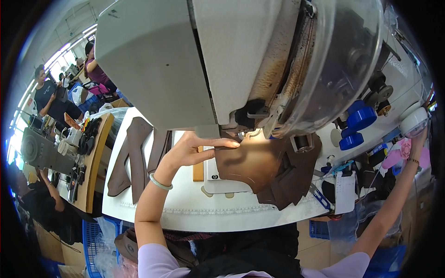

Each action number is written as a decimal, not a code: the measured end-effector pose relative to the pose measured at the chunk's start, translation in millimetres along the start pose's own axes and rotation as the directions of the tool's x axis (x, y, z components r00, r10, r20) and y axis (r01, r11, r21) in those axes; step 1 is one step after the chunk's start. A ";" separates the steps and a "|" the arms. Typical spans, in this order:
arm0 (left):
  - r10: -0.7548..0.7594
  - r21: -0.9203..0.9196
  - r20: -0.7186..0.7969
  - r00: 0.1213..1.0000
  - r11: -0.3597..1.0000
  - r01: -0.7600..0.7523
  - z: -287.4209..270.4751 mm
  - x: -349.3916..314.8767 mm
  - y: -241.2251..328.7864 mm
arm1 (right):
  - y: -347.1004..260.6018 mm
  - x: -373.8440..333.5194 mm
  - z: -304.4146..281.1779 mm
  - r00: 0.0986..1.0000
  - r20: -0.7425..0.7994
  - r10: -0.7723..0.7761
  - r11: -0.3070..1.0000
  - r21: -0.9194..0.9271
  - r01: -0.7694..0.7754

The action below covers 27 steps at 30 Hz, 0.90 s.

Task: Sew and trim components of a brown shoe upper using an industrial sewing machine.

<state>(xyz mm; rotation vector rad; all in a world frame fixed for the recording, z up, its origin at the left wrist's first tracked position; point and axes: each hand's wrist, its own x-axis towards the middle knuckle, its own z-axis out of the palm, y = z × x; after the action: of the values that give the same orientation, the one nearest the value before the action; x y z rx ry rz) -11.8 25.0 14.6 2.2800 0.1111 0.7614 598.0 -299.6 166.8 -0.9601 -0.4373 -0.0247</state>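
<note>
My left hand (194, 147), a bangle on its wrist, pinches the upper left edge of a brown leather piece (248, 167). The thumb and forefinger are close to the needle area under the head of a sewing machine (162, 69). A lamp lights the leather there. Far out to the right, my right hand (418, 138) reaches up to a round white handwheel (414, 122) at the machine's end. Its fingers seem curled on the wheel, though they are partly hidden.
More brown leather pieces (292, 185) lie stacked right of the needle, and long strips (136, 157) lie left on the white table (176, 217). Blue-handled scissors (320, 197), a pink fan (401, 153) and blue thread spools (360, 116) are rightward. Other people work at far left.
</note>
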 end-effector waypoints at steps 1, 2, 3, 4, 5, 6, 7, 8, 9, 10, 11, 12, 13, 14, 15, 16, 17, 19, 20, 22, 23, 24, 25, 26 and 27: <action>-0.024 -0.029 0.000 1.000 0.999 0.024 0.1 -1.6 -0.7 | -2.2 8.5 -8.2 1.000 -0.001 0.002 1.000 0.005 -0.002; -0.026 -0.027 -0.003 1.000 0.999 0.026 -0.7 -0.6 2.7 | 0.5 11.2 -21.9 1.000 -0.002 0.004 1.000 0.010 -0.004; -0.003 -0.002 -0.008 1.000 1.000 0.003 -1.6 2.7 8.3 | 2.4 5.0 -22.2 1.000 -0.004 0.008 1.000 0.016 -0.008; 0.020 0.023 -0.012 1.000 1.000 -0.020 -2.1 4.4 11.9 | 4.4 5.0 -21.1 1.000 -0.007 0.012 1.000 0.021 -0.012; 0.017 0.026 -0.012 1.000 1.000 -0.017 -2.1 3.4 11.9 | 7.6 15.3 -28.9 1.000 -0.006 0.016 1.000 0.024 -0.015; -0.013 -0.012 -0.008 1.000 1.000 0.013 -2.1 1.1 9.5 | 4.5 31.9 -42.6 1.000 0.021 0.019 1.000 0.015 -0.019; -0.049 -0.047 -0.002 0.999 0.998 0.049 -1.9 -0.1 7.5 | 5.0 39.8 -47.0 0.998 0.049 0.030 1.000 0.009 -0.030; -0.049 -0.046 -0.002 0.999 0.998 0.049 -1.6 -0.7 5.5 | 5.9 47.4 -51.3 0.998 0.049 0.030 0.999 0.010 -0.030; -0.051 -0.044 -0.002 0.999 0.998 0.051 -1.2 -0.5 3.8 | 6.6 51.3 -52.7 0.999 0.032 0.003 1.000 -0.019 -0.002; -0.052 -0.043 -0.002 0.999 0.998 0.052 -1.0 0.3 3.5 | 7.3 55.1 -54.1 1.000 0.016 -0.024 0.999 -0.048 0.025; -0.053 -0.041 0.000 0.999 0.998 0.052 -0.9 2.1 5.5 | 7.6 58.9 -55.5 1.000 0.014 -0.023 0.999 -0.046 0.024; -0.063 -0.036 0.004 0.998 0.997 0.063 -1.2 3.4 8.4 | 8.8 66.7 -59.9 0.999 0.040 -0.007 0.998 -0.057 0.009; -0.071 -0.033 0.007 0.997 0.997 0.071 -1.8 3.7 10.1 | 8.3 72.5 -62.6 0.998 0.066 0.008 0.998 -0.069 -0.003; -0.071 -0.032 0.007 0.997 0.997 0.071 -2.2 3.3 9.6 | 7.9 78.3 -65.0 0.998 0.066 0.007 0.998 -0.068 -0.003; -0.036 -0.009 0.006 0.999 0.999 0.036 -1.9 3.2 7.8 | 6.8 82.8 -65.9 0.996 0.089 0.008 0.998 -0.064 -0.003; -0.001 0.015 0.006 1.000 1.000 0.000 -1.8 3.1 6.1 | 5.7 86.7 -66.9 0.994 0.112 0.009 0.998 -0.060 -0.003; 0.001 0.014 0.005 1.000 1.000 -0.002 -2.0 3.3 4.6 | 4.2 90.2 -68.0 0.994 0.113 0.007 0.998 -0.060 0.000; 0.067 0.044 0.008 0.998 0.997 -0.068 -2.4 4.3 2.5 | 3.2 93.3 -68.3 0.987 0.163 -0.003 0.997 -0.071 0.015; 0.069 0.044 0.008 0.998 0.997 -0.069 -2.2 3.3 1.6 | 3.4 93.7 -68.9 0.987 0.163 -0.005 0.997 -0.070 0.017; -0.067 -0.094 0.013 0.998 0.993 0.068 -1.4 0.3 1.5 | 6.5 93.3 -68.6 0.996 0.080 -0.049 0.995 -0.079 0.056; -0.065 -0.093 0.012 0.998 0.994 0.066 -2.0 -0.3 3.0 | 6.1 93.6 -68.2 0.995 0.080 -0.052 0.995 -0.078 0.058; -0.086 -0.099 0.017 0.996 0.991 0.088 -2.4 -0.7 4.4 | 4.0 93.8 -67.8 0.997 0.072 -0.039 0.994 -0.100 0.047; -0.108 -0.104 0.023 0.994 0.988 0.110 -2.9 -0.8 4.7 | 2.3 93.9 -67.7 0.998 0.062 -0.027 0.992 -0.122 0.035; -0.105 -0.105 0.026 0.994 0.989 0.107 -3.7 -0.2 2.7 | 2.3 94.5 -67.6 0.998 0.059 -0.030 0.992 -0.124 0.037; -0.083 -0.122 0.018 0.996 0.989 0.085 -4.2 0.9 0.5 | 8.0 93.3 -64.4 0.995 0.100 0.002 0.995 -0.100 0.008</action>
<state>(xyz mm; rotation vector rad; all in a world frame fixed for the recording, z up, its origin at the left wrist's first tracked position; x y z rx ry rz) -13.4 27.5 17.7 2.1494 0.1498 0.6912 707.4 -330.3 163.4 -1.0623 -0.5342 -0.0014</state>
